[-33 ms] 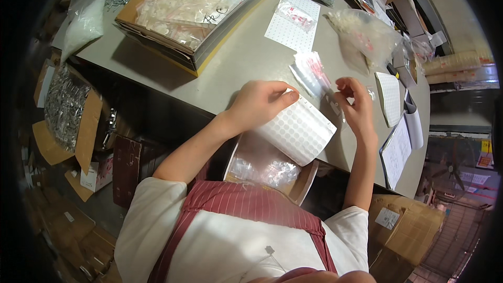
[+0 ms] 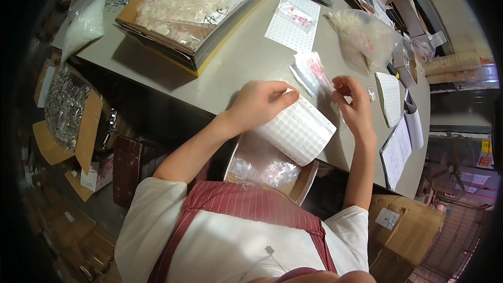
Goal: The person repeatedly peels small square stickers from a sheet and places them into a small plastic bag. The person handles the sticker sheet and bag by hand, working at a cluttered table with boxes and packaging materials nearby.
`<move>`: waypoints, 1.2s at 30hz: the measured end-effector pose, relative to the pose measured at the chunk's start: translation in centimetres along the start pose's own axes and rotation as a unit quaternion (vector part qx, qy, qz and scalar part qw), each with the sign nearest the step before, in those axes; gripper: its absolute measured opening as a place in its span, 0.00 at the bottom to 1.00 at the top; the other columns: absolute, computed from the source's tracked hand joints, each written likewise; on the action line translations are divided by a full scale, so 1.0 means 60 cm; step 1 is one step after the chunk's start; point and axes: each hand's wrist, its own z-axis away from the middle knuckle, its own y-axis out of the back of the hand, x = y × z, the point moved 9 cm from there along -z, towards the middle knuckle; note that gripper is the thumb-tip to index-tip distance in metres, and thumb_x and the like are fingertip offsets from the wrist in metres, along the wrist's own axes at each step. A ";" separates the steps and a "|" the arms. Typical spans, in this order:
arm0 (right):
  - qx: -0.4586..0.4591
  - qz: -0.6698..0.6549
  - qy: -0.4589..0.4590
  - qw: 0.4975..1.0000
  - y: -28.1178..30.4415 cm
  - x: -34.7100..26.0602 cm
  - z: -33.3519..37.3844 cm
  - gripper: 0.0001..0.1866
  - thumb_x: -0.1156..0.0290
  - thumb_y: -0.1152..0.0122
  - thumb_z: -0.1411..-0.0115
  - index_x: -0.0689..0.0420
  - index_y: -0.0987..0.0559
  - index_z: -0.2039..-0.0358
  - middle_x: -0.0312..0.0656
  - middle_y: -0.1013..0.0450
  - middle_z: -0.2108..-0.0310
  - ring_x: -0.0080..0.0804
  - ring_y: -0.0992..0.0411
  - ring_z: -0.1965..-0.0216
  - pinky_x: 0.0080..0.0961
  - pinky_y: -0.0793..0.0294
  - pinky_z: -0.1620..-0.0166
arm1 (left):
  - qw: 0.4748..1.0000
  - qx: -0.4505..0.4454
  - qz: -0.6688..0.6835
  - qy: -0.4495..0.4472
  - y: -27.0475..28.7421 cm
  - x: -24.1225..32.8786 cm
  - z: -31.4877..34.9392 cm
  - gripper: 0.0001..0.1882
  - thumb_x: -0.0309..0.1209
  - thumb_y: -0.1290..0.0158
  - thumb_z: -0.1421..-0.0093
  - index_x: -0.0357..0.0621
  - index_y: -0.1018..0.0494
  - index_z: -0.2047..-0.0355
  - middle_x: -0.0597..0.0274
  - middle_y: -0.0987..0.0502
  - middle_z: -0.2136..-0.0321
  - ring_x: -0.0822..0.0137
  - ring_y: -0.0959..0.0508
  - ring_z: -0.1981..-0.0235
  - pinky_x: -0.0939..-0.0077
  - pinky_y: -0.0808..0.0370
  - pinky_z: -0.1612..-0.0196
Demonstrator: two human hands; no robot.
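Presently: dotted sheet in the left hand, right hand poised beside the bags

Item, left hand (image 2: 262,106): thumb and forefinger pinching the upper edge of the dotted sheet (image 2: 299,132).
Item, dotted sheet: white, rows of round dots; tilted at the table's front edge, its lower part above a pulled-out drawer (image 2: 307,182) of clear packets (image 2: 267,170).
Item, right hand (image 2: 356,104): fingers curled, thumb near forefinger, just beyond the sheet's right corner; whether anything is pinched, cannot tell.
Item, small clear bags (image 2: 310,71): red-marked, overlapping on the grey table (image 2: 230,47), between the hands and a little beyond.
Item, second dotted sheet (image 2: 387,97): lying to the right, apart from the hands.
Step in hand, as judged: steadying the sheet with the left, fine fingerwork with the right. The next move seems to call for a firm left pinch and a light, exact right fingertip touch.
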 end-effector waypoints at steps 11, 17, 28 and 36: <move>0.065 0.153 0.149 0.975 -0.066 -0.034 -0.012 0.17 0.85 0.41 0.39 0.59 0.24 0.49 0.49 0.25 0.57 0.50 0.23 0.59 0.40 0.22 0.57 | 0.999 -0.015 -0.022 0.029 0.003 0.011 0.001 0.15 0.34 0.41 0.30 0.32 0.17 0.54 0.59 0.13 0.70 0.79 0.18 0.67 0.79 0.23 0.63; 0.114 0.164 0.090 0.976 -0.052 0.011 0.004 0.20 0.73 0.33 0.37 0.60 0.25 0.45 0.53 0.28 0.48 0.56 0.28 0.48 0.43 0.25 0.48 | 0.999 0.013 -0.029 0.006 0.004 0.014 0.003 0.15 0.37 0.41 0.30 0.35 0.16 0.58 0.52 0.15 0.71 0.67 0.17 0.71 0.72 0.23 0.64; 0.063 0.202 -0.088 0.973 0.034 0.125 0.093 0.44 0.47 0.22 0.46 0.63 0.27 0.38 0.51 0.32 0.36 0.51 0.40 0.32 0.47 0.39 0.31 | 1.000 0.000 -0.024 -0.003 -0.003 0.009 0.001 0.15 0.40 0.41 0.32 0.38 0.17 0.59 0.49 0.15 0.70 0.57 0.16 0.70 0.67 0.23 0.62; 0.054 -0.064 0.051 0.995 0.013 -0.044 0.075 0.16 0.76 0.32 0.36 0.63 0.20 0.49 0.43 0.23 0.49 0.31 0.24 0.49 0.29 0.24 0.46 | 0.998 -0.022 -0.051 0.018 -0.005 0.008 0.003 0.11 0.32 0.38 0.33 0.33 0.17 0.61 0.68 0.18 0.73 0.81 0.22 0.69 0.81 0.25 0.65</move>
